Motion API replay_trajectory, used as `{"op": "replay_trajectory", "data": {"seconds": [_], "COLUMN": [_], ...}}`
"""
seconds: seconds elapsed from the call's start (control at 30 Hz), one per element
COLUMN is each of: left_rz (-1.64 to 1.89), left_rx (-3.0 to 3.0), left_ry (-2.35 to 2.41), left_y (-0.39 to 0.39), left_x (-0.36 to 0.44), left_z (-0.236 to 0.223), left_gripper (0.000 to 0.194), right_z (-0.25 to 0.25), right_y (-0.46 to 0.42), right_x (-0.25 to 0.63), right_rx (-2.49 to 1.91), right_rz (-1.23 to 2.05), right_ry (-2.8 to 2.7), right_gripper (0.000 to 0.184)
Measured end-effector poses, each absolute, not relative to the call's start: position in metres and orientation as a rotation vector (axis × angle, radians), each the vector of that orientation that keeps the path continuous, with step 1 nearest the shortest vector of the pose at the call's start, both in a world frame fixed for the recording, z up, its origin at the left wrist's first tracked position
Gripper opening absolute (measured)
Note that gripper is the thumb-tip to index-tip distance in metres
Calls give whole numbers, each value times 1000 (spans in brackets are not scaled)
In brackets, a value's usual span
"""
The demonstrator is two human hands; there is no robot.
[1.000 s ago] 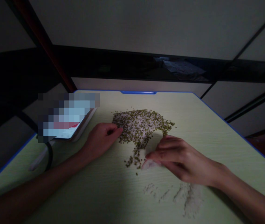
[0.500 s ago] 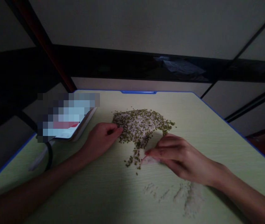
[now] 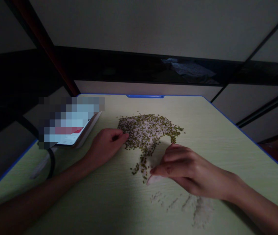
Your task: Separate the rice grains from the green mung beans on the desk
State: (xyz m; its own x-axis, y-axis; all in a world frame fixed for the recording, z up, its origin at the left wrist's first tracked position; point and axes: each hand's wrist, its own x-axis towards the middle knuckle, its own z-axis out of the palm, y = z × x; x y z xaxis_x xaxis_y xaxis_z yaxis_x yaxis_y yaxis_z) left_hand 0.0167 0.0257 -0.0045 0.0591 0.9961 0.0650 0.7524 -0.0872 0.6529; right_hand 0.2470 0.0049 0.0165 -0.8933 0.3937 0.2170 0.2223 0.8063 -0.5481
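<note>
A heap of green mung beans mixed with white rice [image 3: 146, 130] lies in the middle of the table, with a narrow tail of beans running toward me. My left hand [image 3: 108, 143] rests at the heap's left edge, fingers curled in and thumb tip touching the beans. Nothing shows inside it. My right hand [image 3: 181, 168] is closed in a pinch to the right of the tail. Under its fingertips sticks out a thin pale pinkish piece [image 3: 153, 179], its kind unclear and mostly hidden by the hand. Separated rice grains [image 3: 201, 210] lie nearer me, below the right hand.
A lit phone or tablet [image 3: 67, 138], its screen blurred out, leans at the left of the table with a dark cable [image 3: 53, 163] beside it. The pale table [image 3: 119, 209] has a blue rim. Cabinet panels stand behind its far edge.
My right hand has moved slightly toward me with the pale piece, away from the heap, drawing a few beans at the tail. My left hand has stayed still.
</note>
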Motion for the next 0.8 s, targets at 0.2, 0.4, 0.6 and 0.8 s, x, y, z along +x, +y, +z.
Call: {"op": "replay_trajectory", "data": {"seconds": [0.2, 0.4, 0.6, 0.8], "left_rz": [716, 694, 686, 695], "left_rx": [1903, 1889, 1909, 1902], "left_ry": [1747, 1747, 1754, 1769], "left_y": [25, 25, 25, 25], "left_x": [17, 18, 19, 18], "left_z": [-4, -3, -2, -3], "left_gripper": [35, 36, 36, 36], "right_z": [17, 19, 23, 22], "right_y": [1, 1, 1, -2], "right_x": [245, 243, 245, 245], "right_rx": [-361, -277, -258, -292], "right_rz": [773, 879, 955, 1054], "right_ry": [-2722, -2757, -2819, -2779], "right_gripper": [35, 41, 35, 26]}}
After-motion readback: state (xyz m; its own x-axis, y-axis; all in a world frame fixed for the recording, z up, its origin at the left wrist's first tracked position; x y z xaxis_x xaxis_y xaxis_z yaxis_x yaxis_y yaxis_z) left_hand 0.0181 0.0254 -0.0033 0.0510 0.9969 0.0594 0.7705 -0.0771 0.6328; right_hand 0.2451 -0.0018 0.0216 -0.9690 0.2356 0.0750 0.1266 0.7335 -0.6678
